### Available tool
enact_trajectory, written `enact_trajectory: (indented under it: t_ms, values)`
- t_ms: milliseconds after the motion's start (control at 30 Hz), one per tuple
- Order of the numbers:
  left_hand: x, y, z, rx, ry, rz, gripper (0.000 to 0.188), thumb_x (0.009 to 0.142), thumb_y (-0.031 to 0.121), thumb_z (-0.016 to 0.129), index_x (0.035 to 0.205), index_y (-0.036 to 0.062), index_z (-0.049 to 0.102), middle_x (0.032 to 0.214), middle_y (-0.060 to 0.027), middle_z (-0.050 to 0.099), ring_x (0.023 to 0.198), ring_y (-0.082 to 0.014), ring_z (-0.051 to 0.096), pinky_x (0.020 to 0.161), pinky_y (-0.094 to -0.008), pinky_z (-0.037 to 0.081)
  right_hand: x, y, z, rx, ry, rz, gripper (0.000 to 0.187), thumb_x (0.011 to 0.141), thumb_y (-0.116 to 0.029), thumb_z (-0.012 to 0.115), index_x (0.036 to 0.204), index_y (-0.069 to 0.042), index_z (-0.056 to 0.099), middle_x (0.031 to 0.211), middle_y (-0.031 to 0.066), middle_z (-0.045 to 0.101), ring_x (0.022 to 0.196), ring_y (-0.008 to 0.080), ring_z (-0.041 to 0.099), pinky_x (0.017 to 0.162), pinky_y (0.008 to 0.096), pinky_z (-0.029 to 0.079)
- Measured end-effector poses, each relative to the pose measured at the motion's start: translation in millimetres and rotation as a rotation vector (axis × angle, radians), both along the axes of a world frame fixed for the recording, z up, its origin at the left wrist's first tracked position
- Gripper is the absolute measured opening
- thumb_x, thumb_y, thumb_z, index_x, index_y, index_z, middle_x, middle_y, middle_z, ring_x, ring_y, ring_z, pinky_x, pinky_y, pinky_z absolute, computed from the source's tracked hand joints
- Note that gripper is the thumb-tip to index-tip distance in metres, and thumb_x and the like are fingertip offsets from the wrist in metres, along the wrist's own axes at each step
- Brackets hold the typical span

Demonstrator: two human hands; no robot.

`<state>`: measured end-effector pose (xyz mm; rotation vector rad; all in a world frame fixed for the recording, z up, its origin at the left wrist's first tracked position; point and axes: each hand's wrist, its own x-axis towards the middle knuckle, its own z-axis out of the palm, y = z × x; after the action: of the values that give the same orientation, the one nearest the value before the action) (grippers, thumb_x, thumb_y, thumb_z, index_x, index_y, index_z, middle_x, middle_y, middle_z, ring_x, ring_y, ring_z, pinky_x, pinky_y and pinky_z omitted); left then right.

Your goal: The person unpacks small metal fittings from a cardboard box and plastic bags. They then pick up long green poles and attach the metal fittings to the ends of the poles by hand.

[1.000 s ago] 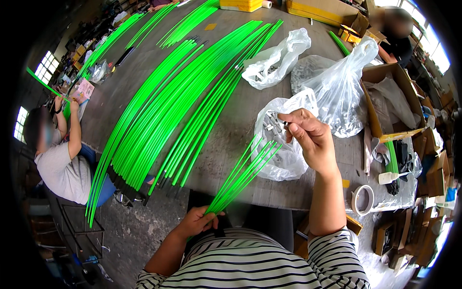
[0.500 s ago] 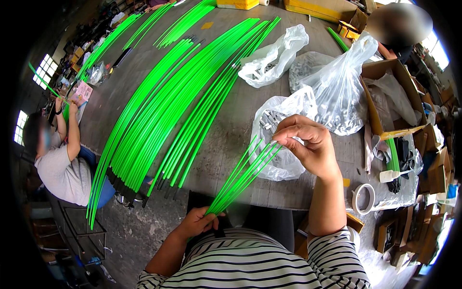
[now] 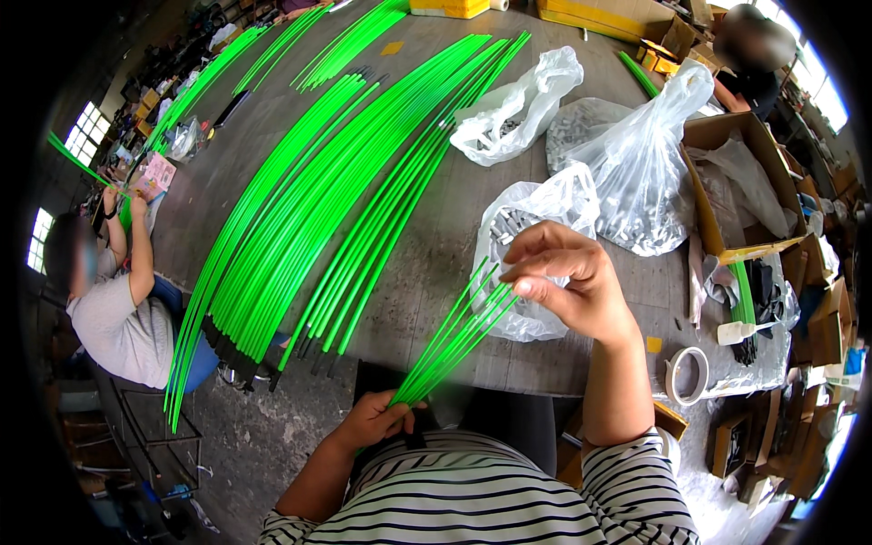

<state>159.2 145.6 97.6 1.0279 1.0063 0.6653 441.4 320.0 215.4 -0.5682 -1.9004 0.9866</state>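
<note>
A small bunch of thin green rods (image 3: 451, 343) slants up and to the right from my left hand (image 3: 380, 418), whose fingers are wrapped round their lower part. The rods fan out towards their upper tips. My right hand (image 3: 574, 283) is at those tips, thumb and forefinger bent together in a pinch; whatever lies between them is too small to make out. Just behind it, an open clear plastic bag (image 3: 518, 322) with small silver-grey pieces (image 3: 510, 221) lies on the table, partly hidden by the hand.
Long green rods (image 3: 300, 218) with dark ends cover the table's left half. More plastic bags (image 3: 636, 182) and a cardboard box (image 3: 708, 213) stand right, with a tape roll (image 3: 686, 375) at the near edge. A co-worker (image 3: 123, 309) sits left holding rods; another person (image 3: 754, 73) is far right.
My right hand has shifted slightly left and down along the rod tips, its fingers curling differently. My left hand keeps its hold on the rods. The far-right person has moved slightly.
</note>
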Motion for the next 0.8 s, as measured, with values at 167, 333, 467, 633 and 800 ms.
enact_trajectory:
  t_ms: [167, 333, 467, 633, 800]
  values:
    - [-4, -3, -3, -0.019, -0.009, 0.036, 0.025, 0.096, 0.016, 0.042, 0.108, -0.0007, 0.056, 0.07, -0.0089, 0.06, 0.046, -0.0062, 0.042, 0.043, -0.0192, 0.033, 7, 17, -15, -0.206, -0.024, -0.593, 0.01, 0.074, -0.007, 0.071, 0.081, 0.0, 0.069, 0.071, 0.0087, 0.066, 0.062, 0.0147, 0.061, 0.059, 0.0263, 0.048]
    - [-4, -1, 1, 0.002, -0.004, 0.051, 0.025, 0.096, 0.017, 0.042, 0.108, -0.0009, 0.055, 0.07, -0.0088, 0.06, 0.045, -0.006, 0.042, 0.043, -0.0192, 0.033, 1, 34, -55, 0.2, -0.52, -0.624, 0.008, 0.068, -0.009, 0.068, 0.071, -0.003, 0.066, 0.07, 0.015, 0.063, 0.063, 0.0313, 0.062, 0.061, 0.0369, 0.05]
    - [-5, -3, 1, 0.018, -0.016, 0.052, 0.025, 0.096, 0.016, 0.042, 0.108, -0.0014, 0.056, 0.07, -0.009, 0.06, 0.045, -0.0061, 0.043, 0.044, -0.0191, 0.034, -12, 41, -75, 0.148, -0.727, -0.555, 0.014, 0.066, -0.014, 0.07, 0.069, -0.003, 0.062, 0.071, 0.015, 0.062, 0.069, 0.032, 0.061, 0.065, 0.0398, 0.049]
    - [-2, -3, 1, 0.03, -0.015, 0.043, 0.025, 0.096, 0.015, 0.042, 0.107, -0.002, 0.056, 0.07, -0.0092, 0.061, 0.046, -0.0064, 0.043, 0.044, -0.019, 0.034, -15, 42, -77, 0.181, -0.723, -0.595, 0.011, 0.071, -0.005, 0.067, 0.08, 0.0, 0.065, 0.071, 0.0137, 0.063, 0.067, 0.0285, 0.061, 0.063, 0.0353, 0.049]
    - [-2, -4, 1, 0.009, 0.012, 0.048, 0.024, 0.096, 0.014, 0.042, 0.107, -0.0017, 0.057, 0.07, -0.009, 0.061, 0.046, -0.0064, 0.043, 0.044, -0.0191, 0.034, -4, 34, -48, 0.009, -0.242, -0.447, 0.013, 0.08, -0.003, 0.062, 0.091, 0.001, 0.066, 0.08, 0.0101, 0.063, 0.064, 0.0165, 0.058, 0.061, 0.0286, 0.048]
